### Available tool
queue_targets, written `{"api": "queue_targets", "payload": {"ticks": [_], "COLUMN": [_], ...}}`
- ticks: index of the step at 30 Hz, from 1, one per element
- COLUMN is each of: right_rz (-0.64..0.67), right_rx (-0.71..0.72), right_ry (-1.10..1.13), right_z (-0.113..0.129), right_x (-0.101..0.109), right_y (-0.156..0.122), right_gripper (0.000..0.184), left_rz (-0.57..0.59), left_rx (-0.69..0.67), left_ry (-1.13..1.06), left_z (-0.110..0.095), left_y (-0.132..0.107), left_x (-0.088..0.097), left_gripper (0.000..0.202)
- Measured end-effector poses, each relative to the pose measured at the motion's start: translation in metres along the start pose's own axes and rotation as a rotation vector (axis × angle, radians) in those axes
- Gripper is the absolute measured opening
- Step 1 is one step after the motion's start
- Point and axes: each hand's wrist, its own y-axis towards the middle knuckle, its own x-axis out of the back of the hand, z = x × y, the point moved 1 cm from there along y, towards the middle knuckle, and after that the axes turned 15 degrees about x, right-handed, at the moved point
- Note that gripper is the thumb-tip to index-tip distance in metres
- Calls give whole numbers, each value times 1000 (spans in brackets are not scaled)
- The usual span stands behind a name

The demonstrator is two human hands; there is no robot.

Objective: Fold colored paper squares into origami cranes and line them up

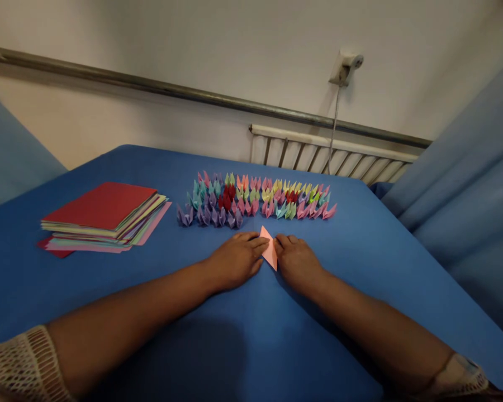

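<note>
A piece of pink origami paper (270,254), folded into a narrow diamond, lies on the blue-covered table between my hands. My left hand (237,259) holds it from the left, its fingertips pressed on top and its thumb near the lower edge. From the other side, the bent fingers of my right hand (297,259) pinch the right edge of the paper. The fingertips partly hide the folds there. Just beyond my hands stand rows of small folded paper cranes (255,195) in purple, red, pink, yellow, green and blue.
To the left lies an uneven stack of coloured paper sheets (103,209), red on top. The blue tablecloth (251,346) reaches to the wall, where a metal rail (184,92) and a white radiator (314,148) sit. Blue curtains (473,167) hang on both sides.
</note>
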Motion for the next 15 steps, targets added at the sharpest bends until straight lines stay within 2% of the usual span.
{"api": "queue_targets", "payload": {"ticks": [5,12,15], "right_rz": [-109,-265,-268], "right_rx": [-21,-162,-206], "right_ry": [96,312,339], "right_z": [-5,-25,-28], "right_x": [-5,-14,-10], "right_y": [4,7,7], "right_gripper": [36,29,25], "left_rz": [-10,-61,-69], "left_rx": [-6,-35,-58], "left_ry": [-33,-48,-73], "left_z": [7,14,11], "left_y": [12,15,15], "left_x": [-7,-10,-7], "left_gripper": [35,33,31]}}
